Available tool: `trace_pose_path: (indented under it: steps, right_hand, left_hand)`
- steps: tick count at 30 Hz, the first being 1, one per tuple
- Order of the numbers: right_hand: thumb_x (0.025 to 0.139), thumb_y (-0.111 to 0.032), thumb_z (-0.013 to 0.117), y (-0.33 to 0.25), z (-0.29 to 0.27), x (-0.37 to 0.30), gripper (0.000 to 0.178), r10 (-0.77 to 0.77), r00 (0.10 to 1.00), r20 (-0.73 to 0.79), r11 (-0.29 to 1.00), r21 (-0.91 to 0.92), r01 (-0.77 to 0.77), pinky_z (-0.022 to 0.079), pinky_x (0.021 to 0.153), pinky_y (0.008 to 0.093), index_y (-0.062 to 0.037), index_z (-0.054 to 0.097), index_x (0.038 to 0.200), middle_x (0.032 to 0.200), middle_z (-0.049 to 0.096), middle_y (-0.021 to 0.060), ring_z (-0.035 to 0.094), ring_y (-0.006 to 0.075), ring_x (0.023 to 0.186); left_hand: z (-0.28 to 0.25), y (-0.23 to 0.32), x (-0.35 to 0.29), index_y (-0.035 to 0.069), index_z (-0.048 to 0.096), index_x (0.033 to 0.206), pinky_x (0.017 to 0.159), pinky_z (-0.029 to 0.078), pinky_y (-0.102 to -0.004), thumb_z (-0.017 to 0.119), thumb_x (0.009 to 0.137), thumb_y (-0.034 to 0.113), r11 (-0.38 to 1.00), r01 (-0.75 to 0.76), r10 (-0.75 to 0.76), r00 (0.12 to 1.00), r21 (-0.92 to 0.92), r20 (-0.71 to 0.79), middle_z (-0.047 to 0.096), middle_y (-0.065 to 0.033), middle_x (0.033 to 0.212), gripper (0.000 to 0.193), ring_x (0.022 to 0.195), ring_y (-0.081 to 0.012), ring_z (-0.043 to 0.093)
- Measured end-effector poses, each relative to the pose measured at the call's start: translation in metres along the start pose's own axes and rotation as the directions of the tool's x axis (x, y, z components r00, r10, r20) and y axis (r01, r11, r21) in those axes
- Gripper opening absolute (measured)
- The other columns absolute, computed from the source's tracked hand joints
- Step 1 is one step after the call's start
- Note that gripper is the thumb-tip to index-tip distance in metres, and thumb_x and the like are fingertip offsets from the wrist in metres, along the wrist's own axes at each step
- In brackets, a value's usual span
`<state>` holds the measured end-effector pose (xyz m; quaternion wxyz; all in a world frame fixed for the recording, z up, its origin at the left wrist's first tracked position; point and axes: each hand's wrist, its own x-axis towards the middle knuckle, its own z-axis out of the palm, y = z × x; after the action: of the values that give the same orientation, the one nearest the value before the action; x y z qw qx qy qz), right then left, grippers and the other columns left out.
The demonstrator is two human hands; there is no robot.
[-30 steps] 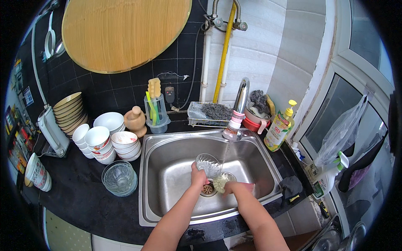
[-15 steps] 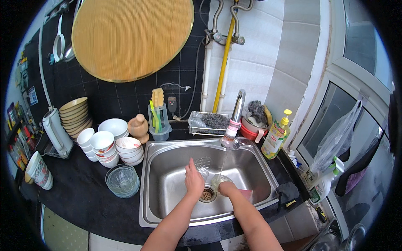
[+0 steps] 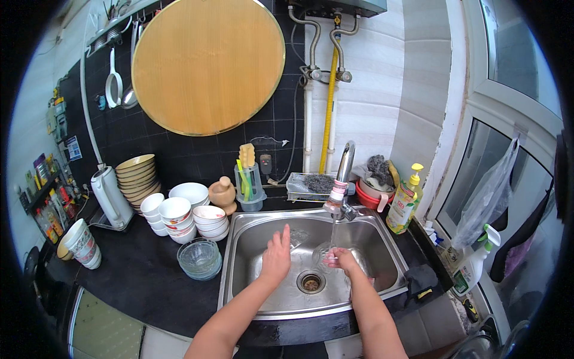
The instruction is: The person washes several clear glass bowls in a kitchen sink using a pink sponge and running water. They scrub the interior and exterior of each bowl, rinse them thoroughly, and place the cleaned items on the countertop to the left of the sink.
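Observation:
In the steel sink (image 3: 245,296), my left hand (image 3: 277,258) has its fingers pointing up and its palm against a clear glass bowl (image 3: 298,239), which it appears to hold on edge. To its right, my right hand (image 3: 342,259) pinches the rim of another clear glass bowl (image 3: 320,257). Water runs from the faucet (image 3: 345,163) down onto that second bowl. Below and between my hands lies the drain (image 3: 311,282). Something pinkish shows partly behind my right forearm. On the counter left of the sink stands a stack of glass bowls (image 3: 200,259).
Stacked white bowls (image 3: 176,212), tan bowls (image 3: 136,173) and a wooden mortar (image 3: 222,195) stand left. Behind the sink are a utensil holder (image 3: 250,188) and a wire rack (image 3: 308,186). A soap bottle (image 3: 404,203), dark cloth (image 3: 420,280) and spray bottle (image 3: 472,266) are right.
My right hand has lifted its bowl away from the drain, up toward the faucet, and the drain now shows fully. My left hand stays by its bowl. The whole view has shifted.

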<state>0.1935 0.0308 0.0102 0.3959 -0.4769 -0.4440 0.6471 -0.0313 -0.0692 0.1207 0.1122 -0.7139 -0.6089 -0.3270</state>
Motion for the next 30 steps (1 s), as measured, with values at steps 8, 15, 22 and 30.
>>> trace_pose_path:
  steps: [8, 15, 22, 30]
  right_hand:
    - [0.09, -0.022, 0.04, -0.012, 0.005, -0.013, 0.025, -0.084, 0.992, 0.099, 0.978, 0.199, 0.063, 0.053, 0.065, 0.0348, -0.0009, 0.049, 0.101, 0.096, 0.058, 0.0129, 0.06, 0.0294, 0.087]
    - [0.09, -0.022, 0.04, -0.008, 0.003, -0.012, 0.025, -0.103, 0.993, 0.06, 0.988, 0.125, 0.095, 0.054, 0.061, 0.0336, -0.0011, 0.049, 0.1, 0.093, 0.059, 0.0122, 0.062, 0.0288, 0.082]
    - [0.09, -0.024, 0.04, -0.008, 0.005, -0.012, 0.026, -0.112, 0.992, 0.064, 0.988, 0.117, 0.104, 0.054, 0.059, 0.0321, -0.0017, 0.05, 0.099, 0.091, 0.06, 0.0108, 0.062, 0.0271, 0.079]
    - [0.09, -0.023, 0.04, -0.006, 0.004, -0.009, 0.025, -0.133, 0.988, 0.073, 0.984, 0.128, 0.123, 0.054, 0.056, 0.0306, -0.0014, 0.05, 0.098, 0.09, 0.06, 0.0114, 0.063, 0.027, 0.077]
  left_hand:
    - [-0.075, -0.027, 0.004, -0.003, 0.03, 0.119, 0.071, 0.043, -0.0452, 0.048, 0.072, 0.001, 0.99, 0.108, -0.116, 0.99, -0.087, -0.085, 0.046, -0.0242, 0.102, 0.05, 0.086, -0.0395, 0.051]
    - [-0.145, -0.078, 0.015, -0.002, 0.037, 0.097, 0.073, 0.041, -0.045, 0.044, 0.073, 0.0, 0.931, 0.289, -0.316, 0.943, -0.224, -0.099, 0.052, -0.0267, 0.086, 0.024, 0.085, -0.0417, 0.053]
    - [-0.195, -0.158, -0.005, 0.002, 0.049, 0.099, 0.033, 0.043, -0.0267, 0.047, 0.079, 0.008, 0.52, 0.678, -0.681, 0.696, -0.519, 0.228, 0.055, -0.0117, 0.077, 0.021, 0.051, -0.0182, 0.054]
    - [-0.183, -0.178, -0.035, 0.003, 0.043, 0.084, 0.033, 0.049, -0.0342, 0.057, 0.071, -0.003, 0.282, 0.815, -0.818, 0.48, -0.507, 0.316, 0.049, -0.0094, 0.067, 0.02, 0.038, -0.0224, 0.052]
